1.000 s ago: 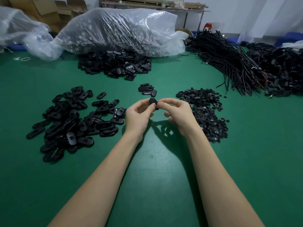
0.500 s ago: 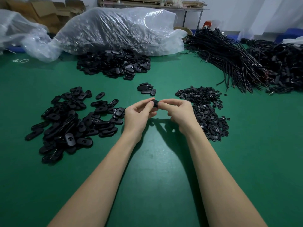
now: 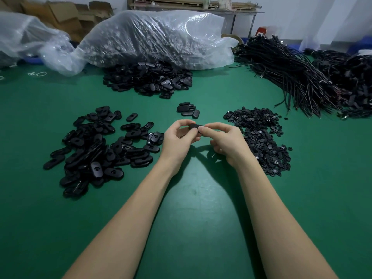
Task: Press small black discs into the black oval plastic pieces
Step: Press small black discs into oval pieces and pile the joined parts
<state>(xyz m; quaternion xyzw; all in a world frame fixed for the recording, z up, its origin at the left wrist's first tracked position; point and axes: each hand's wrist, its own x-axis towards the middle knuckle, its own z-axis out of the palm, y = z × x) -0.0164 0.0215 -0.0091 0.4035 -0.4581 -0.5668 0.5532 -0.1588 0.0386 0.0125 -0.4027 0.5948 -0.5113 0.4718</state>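
Head view of a disc-pressing station on a green counter (image 3: 193,228). Both hands meet above the counter's middle: the left hand (image 3: 177,140) and the right hand (image 3: 227,141) each pinch one black oval piece (image 3: 194,126) between thumb and fingertips, so the hands are together and clamped on the same part. The oval piece lies between the two hands, its long axis running roughly left to right, one end in each grip; which face is turned upward cannot be told, and whether a disc already sits in it is hidden by the fingers. Supply of unfilled oval pieces (image 3: 96,146) lies to the left, close beside the left hand; the heap of small black discs (image 3: 259,137) lies to the right, just beside the right hand, which is the nearer one to it. A small cluster of ovals (image 3: 188,109) rests just beyond the hands, probably finished work. Farther back: a larger mound of ovals (image 3: 149,79) spilling from a clear plastic bag (image 3: 153,37), and bundled black cables (image 3: 289,73) at far right. Judged step: seating the disc by thumb pressure, the force directed across the oval's short axis.
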